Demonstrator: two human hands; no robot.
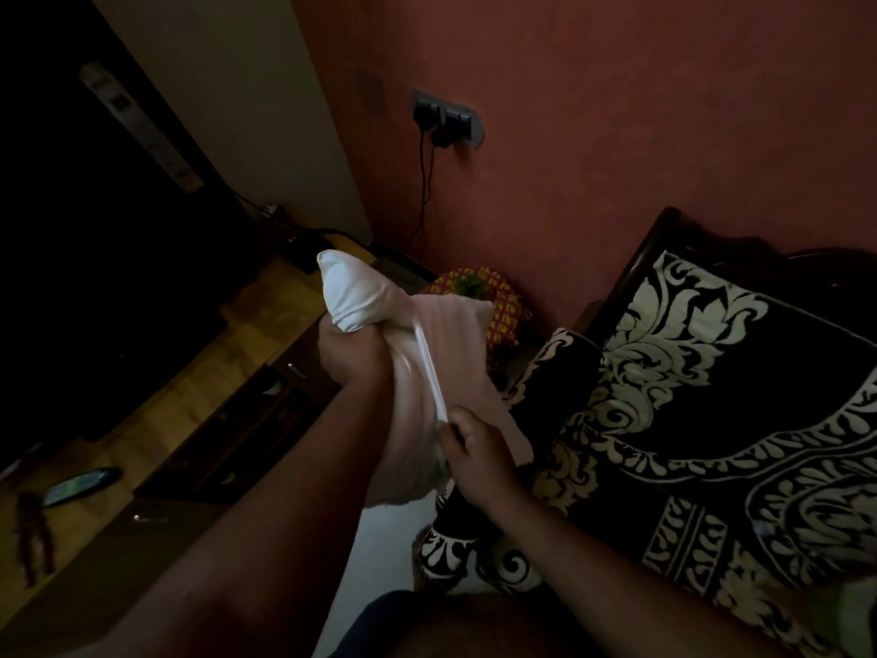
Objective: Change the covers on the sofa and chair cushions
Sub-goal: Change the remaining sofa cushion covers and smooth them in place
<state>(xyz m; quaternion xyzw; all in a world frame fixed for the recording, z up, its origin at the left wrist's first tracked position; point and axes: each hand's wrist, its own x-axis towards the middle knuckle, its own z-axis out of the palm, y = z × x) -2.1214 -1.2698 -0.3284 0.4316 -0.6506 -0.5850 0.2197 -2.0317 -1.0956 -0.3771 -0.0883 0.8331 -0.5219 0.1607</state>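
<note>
A white cushion (pixel 349 292) sticks out of a pale pink cover (pixel 451 353) held up in mid-air in the middle of the view. My left hand (pixel 349 356) grips the cushion's bunched neck from below, just under the white corner. At the cover's open white edge (pixel 432 372), my right hand (pixel 474 451) pinches the fabric near its lower end. The cover is stretched between the two hands. The sofa (pixel 712 420) with its black and cream patterned throw lies to the right, under the cover.
A red and yellow patterned cushion (pixel 493 301) lies in the corner behind the cover. A wooden cabinet (pixel 204 363) with a remote (pixel 80 486) stands at left. A wall socket (pixel 443 118) with a hanging cable is on the red wall.
</note>
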